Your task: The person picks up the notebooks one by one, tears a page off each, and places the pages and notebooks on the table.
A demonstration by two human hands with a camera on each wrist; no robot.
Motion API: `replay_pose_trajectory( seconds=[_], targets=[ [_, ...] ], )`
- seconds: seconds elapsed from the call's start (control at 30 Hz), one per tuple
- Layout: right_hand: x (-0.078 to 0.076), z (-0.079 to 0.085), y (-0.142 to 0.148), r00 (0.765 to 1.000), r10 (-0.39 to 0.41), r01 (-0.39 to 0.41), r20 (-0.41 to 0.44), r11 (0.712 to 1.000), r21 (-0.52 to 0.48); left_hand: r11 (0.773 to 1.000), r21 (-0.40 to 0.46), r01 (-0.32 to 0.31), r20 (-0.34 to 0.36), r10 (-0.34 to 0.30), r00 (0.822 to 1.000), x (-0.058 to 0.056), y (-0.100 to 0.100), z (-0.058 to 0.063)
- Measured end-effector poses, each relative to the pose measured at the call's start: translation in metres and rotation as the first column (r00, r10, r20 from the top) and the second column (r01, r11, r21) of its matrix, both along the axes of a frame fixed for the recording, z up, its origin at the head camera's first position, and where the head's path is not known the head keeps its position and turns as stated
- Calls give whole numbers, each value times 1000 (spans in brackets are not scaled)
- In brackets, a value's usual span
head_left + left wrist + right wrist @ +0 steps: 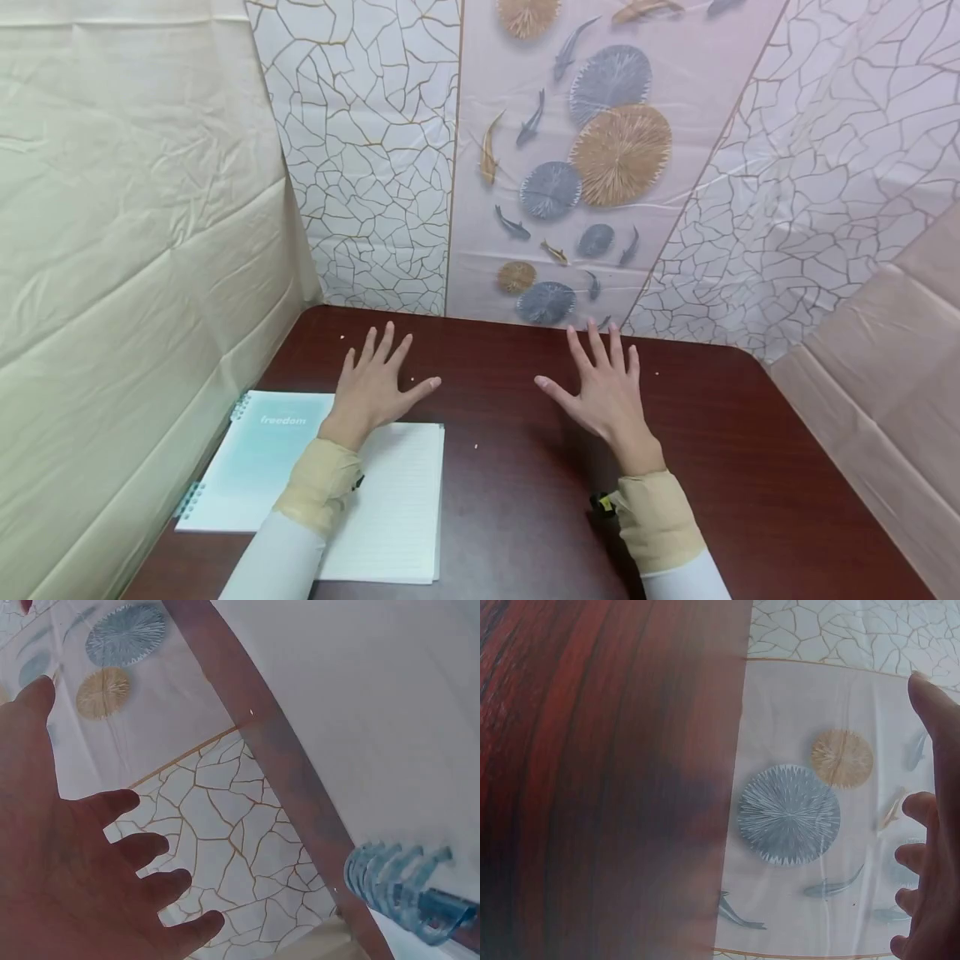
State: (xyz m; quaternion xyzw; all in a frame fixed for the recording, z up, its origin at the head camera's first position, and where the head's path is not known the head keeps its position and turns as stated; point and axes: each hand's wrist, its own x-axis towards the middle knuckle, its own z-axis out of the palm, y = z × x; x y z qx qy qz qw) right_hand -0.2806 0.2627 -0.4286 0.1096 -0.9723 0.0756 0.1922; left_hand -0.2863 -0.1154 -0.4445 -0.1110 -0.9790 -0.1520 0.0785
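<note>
My left hand is held over the table with its fingers spread and nothing in them. Below that wrist lie a ring-bound notebook with a teal cover marked "freedom" and a lined white page; the left forearm partly hides both. In the left wrist view the spread left hand shows at the left, and the notebook's clear rings at the lower right. My right hand also hovers with spread fingers, holding nothing. Its fingers show at the right edge of the right wrist view.
The dark red-brown table has rounded far corners, and a few tiny pale specks lie on it. A patterned cloth hangs behind the far edge. Pale draped cloth walls stand at both sides.
</note>
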Motion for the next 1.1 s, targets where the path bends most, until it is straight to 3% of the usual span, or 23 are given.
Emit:
replay_pose_trajectory(
  seconds=[0.17, 0.37, 0.53, 0.63, 0.73, 0.87, 0.93, 1.0, 1.1],
  targets=[
    [3, 3, -2, 1000, 0, 0, 4, 1000, -11, 1000, -5, -27, 9, 27, 1000, -1, -9, 4],
    [9, 14, -20, 999, 49, -49, -19, 998, -28, 995, 21, -93, 30, 92, 995, -3, -35, 13],
    [33, 30, -62, 983, 176, -178, -50, 983, -35, 990, 33, -139, 59, 137, 989, 7, -58, 16],
    [46, 36, -94, 958, 280, -280, -55, 960, 3, 987, 16, -160, 138, 156, 978, 17, -74, 17],
    [56, 33, -122, 931, 366, -363, -16, 928, 85, 983, -27, -180, 284, 180, 942, 27, -88, 19],
    [69, 22, -159, 880, 453, -473, 139, 858, 201, 973, -111, -205, 452, 233, 861, 38, -100, 22],
    [75, 16, -177, 844, 483, -530, 231, 816, 231, 967, -135, -216, 489, 255, 834, 41, -103, 22],
    [81, 12, -193, 813, 492, -570, 312, 783, 250, 962, -140, -236, 505, 274, 818, 41, -103, 22],
    [89, 6, -213, 781, 468, -594, 413, 760, 264, 952, -147, -268, 518, 305, 799, 39, -102, 21]
  ],
)
